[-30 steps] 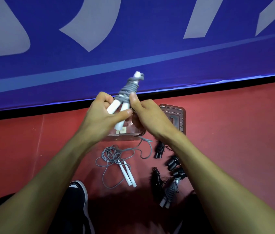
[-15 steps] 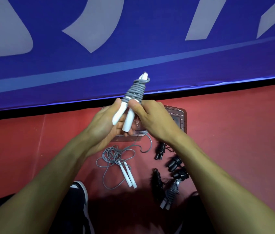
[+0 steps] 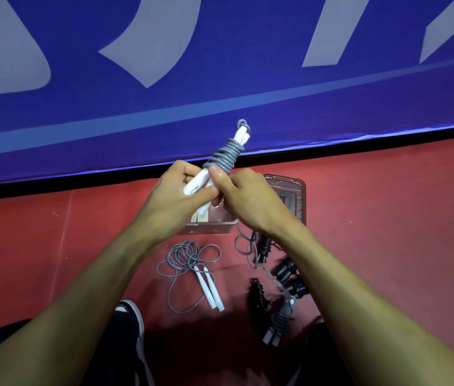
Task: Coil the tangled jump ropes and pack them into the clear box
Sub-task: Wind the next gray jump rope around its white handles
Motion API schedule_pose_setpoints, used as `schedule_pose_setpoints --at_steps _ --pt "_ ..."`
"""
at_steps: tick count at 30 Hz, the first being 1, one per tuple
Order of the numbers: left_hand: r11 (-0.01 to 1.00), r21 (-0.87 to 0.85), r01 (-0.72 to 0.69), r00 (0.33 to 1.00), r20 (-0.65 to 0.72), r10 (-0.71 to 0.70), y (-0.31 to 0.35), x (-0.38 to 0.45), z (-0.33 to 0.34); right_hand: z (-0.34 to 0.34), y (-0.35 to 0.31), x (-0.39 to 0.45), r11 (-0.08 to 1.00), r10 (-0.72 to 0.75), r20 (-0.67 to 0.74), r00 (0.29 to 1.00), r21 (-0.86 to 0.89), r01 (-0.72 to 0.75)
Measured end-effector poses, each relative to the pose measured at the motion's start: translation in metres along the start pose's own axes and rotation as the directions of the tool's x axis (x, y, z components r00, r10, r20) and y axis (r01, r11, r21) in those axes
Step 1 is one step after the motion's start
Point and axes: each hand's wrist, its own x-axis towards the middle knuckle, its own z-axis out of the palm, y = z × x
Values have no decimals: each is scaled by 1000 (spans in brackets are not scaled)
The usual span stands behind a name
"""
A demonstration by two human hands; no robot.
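Both hands, left hand (image 3: 175, 199) and right hand (image 3: 245, 200), were curled around the white-handled jump rope (image 3: 224, 157), held above the clear box (image 3: 290, 199). Much of the box was hidden by them.

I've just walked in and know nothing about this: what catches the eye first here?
Mid-frame, the left hand and right hand grip a white-handled rope wound in grey coils, raised against a blue banner. Beneath them a clear box sits on the red floor. Nearer the person, a loose grey rope lies left of black bundles.
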Motion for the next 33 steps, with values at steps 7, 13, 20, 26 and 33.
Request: schedule_pose_setpoints --at_steps 7,13,20,26,33 --pt "997 64 48 998 -52 -45 -5 1 1 3 -1 -2 997 33 24 999 -69 -31" --pt "968 247 -53 998 -16 58 -6 -1 9 8 -1 -4 997 45 -12 999 -69 -46" --pt "976 -214 49 999 22 -45 -7 5 7 -2 -3 -4 994 107 -29 994 -2 -107" --pt "987 -158 -31 999 7 32 -13 7 7 -4 -3 -1 997 75 -29 997 24 -74" --pt "958 217 -189 973 -86 212 -14 6 9 -1 0 -1 998 57 -25 998 -18 -57"
